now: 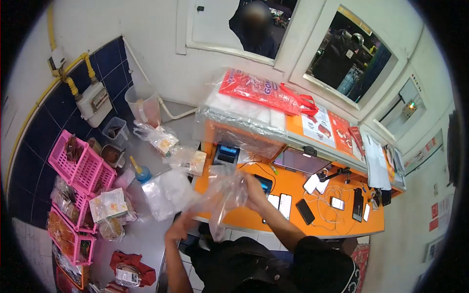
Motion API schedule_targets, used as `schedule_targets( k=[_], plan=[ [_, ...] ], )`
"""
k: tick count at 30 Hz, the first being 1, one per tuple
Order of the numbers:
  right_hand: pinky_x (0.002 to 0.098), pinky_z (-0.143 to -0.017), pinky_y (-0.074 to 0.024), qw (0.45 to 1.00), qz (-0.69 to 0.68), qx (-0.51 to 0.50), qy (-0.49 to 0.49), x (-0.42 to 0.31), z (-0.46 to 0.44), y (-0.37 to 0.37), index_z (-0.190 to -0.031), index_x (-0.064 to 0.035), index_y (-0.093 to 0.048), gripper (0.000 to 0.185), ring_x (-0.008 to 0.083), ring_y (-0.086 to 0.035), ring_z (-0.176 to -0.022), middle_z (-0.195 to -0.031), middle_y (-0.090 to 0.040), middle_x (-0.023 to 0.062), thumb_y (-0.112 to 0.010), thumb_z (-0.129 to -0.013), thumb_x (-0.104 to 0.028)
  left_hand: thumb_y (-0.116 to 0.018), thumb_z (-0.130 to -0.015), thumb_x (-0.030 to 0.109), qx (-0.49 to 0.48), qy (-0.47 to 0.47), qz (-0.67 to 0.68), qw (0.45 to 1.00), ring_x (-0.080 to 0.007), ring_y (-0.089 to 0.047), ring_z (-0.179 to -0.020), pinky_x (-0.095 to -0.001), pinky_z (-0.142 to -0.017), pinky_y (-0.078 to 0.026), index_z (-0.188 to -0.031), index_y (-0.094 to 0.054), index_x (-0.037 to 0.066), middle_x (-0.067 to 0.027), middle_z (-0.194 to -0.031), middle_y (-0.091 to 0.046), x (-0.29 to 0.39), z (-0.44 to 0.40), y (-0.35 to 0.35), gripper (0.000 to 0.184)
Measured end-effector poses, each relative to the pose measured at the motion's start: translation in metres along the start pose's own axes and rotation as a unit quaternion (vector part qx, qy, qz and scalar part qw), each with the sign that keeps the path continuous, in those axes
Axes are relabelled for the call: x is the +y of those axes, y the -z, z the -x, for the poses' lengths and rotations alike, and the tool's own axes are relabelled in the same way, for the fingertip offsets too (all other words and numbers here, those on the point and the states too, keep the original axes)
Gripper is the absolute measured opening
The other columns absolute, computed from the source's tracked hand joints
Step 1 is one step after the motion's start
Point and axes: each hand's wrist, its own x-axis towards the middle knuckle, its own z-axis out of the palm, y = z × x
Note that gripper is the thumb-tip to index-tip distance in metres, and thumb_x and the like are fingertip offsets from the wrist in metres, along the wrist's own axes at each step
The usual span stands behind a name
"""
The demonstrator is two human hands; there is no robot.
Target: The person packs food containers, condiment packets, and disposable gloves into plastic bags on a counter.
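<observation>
A clear plastic bag (pixel 222 193) hangs in front of me, over the gap between the grey counter and the orange desk. My right hand (pixel 253 191) grips the bag by its upper right side, fingers closed on it. Lower down on the left, my left hand (pixel 180 228) is smeared by motion near the bag's left edge. I cannot make out whether its fingers touch the plastic. Just beyond that hand, a stack of white plastic bags (pixel 166 193) lies on the grey counter (pixel 141 244).
Pink baskets (pixel 78 161) with packets line the left wall. Beside them stand a blue-lidded bottle (pixel 142 174) and a clear pitcher (pixel 144 105). Several phones, including a black phone (pixel 305 211), lie on the orange desk (pixel 322 232). A person (pixel 256 29) is behind the window.
</observation>
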Motion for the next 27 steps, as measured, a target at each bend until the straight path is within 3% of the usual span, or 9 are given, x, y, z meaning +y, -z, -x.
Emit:
schedule_targets(
  k=[7,9,11,13,14,17,20,23,27],
  plan=[
    [0.0288,-0.072,-0.0517,0.889,0.44,0.083,0.094,0.062,0.002,0.082,-0.115,-0.003,-0.065,0.043,0.0153,-0.06,-0.083,-0.095,-0.064,0.0044,-0.045,-0.105,-0.04,-0.08,-0.081,0.019,0.254,0.121,-0.071,0.957,-0.0159,-0.065,-0.099,-0.034,-0.086,-0.055,-0.126,-0.058,0.003,-0.0091,-0.109,-0.068,0.051,-0.04,-0.159,0.052],
    [0.0284,-0.069,-0.0523,0.985,0.163,0.056,0.014,0.016,0.036,0.001,-0.11,-0.0035,-0.065,0.04,0.0158,-0.061,-0.076,-0.092,-0.064,0.0041,-0.046,-0.105,-0.038,-0.076,-0.085,0.016,0.306,0.114,-0.026,0.945,-0.0147,-0.066,-0.095,-0.0342,-0.084,-0.056,-0.122,-0.059,0.002,-0.0085,-0.104,-0.068,0.006,0.015,-0.148,0.043],
    [0.0289,-0.069,-0.0521,0.975,0.205,0.08,0.014,0.016,0.035,0.016,-0.104,-0.0061,-0.065,0.037,0.0147,-0.06,-0.076,-0.09,-0.063,0.0028,-0.047,-0.104,-0.038,-0.062,-0.097,0.024,0.335,-0.132,0.153,0.92,-0.0146,-0.06,-0.1,-0.0314,-0.083,-0.053,-0.12,-0.061,0.003,-0.0041,-0.109,-0.063,-0.027,0.043,-0.115,0.031],
    [0.0354,-0.09,-0.0483,0.931,0.361,0.013,0.048,0.078,0.005,0.16,-0.124,-0.0043,-0.059,0.044,0.0184,-0.059,-0.101,-0.111,-0.062,0.007,-0.045,-0.105,-0.042,-0.058,-0.098,0.042,0.35,-0.113,0.364,0.856,-0.0232,-0.06,-0.112,-0.0412,-0.1,-0.049,-0.135,-0.052,0.007,-0.0089,-0.124,-0.061,-0.026,0.047,-0.124,0.051],
    [0.0342,-0.092,-0.0469,0.924,0.367,0.111,0.001,0.091,0.02,0.132,-0.124,-0.005,-0.059,0.045,0.0184,-0.057,-0.105,-0.113,-0.062,0.0069,-0.044,-0.105,-0.043,-0.038,-0.103,0.051,0.183,-0.163,0.444,0.862,-0.0368,-0.045,-0.135,-0.0535,-0.111,-0.038,-0.143,-0.046,0.007,-0.0208,-0.144,-0.049,-0.048,0.047,-0.123,0.06],
    [0.0361,-0.085,-0.0463,0.925,0.379,0.019,-0.007,0.062,0.05,0.01,-0.112,-0.0031,-0.059,0.041,0.0191,-0.057,-0.093,-0.096,-0.06,0.0076,-0.043,-0.106,-0.04,-0.062,-0.089,0.062,0.162,-0.04,0.377,0.911,-0.0329,-0.043,-0.135,-0.0492,-0.112,-0.037,-0.151,-0.035,0.008,-0.0143,-0.149,-0.043,-0.082,-0.001,-0.123,0.086],
    [0.0293,-0.066,-0.0408,0.846,0.49,0.032,0.209,0.069,0.051,0.034,-0.103,-0.0066,-0.058,0.028,0.011,-0.048,-0.072,-0.078,-0.05,0.0001,-0.044,-0.106,-0.03,-0.063,-0.093,0.045,0.263,0.031,0.546,0.795,-0.0271,-0.058,-0.116,-0.0432,-0.097,-0.051,-0.133,-0.052,0.004,-0.0135,-0.129,-0.058,-0.1,0.023,-0.147,0.059],
    [0.0235,-0.055,-0.0334,0.935,0.32,0.08,0.129,0.008,0.049,0.026,-0.093,-0.009,-0.055,0.024,0.0053,-0.039,-0.062,-0.071,-0.041,-0.005,-0.047,-0.106,-0.026,-0.066,-0.093,0.03,0.371,0.019,0.226,0.9,-0.0261,-0.053,-0.124,-0.0389,-0.105,-0.044,-0.139,-0.049,0.003,-0.0162,-0.137,-0.054,-0.051,0.042,-0.114,0.056],
    [0.02,-0.052,-0.0302,0.945,0.284,0.079,0.143,-0.003,0.041,0.056,-0.091,-0.0114,-0.055,0.024,0.0028,-0.039,-0.062,-0.072,-0.043,-0.0069,-0.049,-0.106,-0.029,-0.061,-0.094,0.01,0.273,-0.126,0.256,0.919,-0.0216,-0.062,-0.109,-0.0338,-0.09,-0.053,-0.131,-0.055,0.002,-0.0125,-0.122,-0.063,-0.025,0.055,-0.125,0.038]
  ],
)
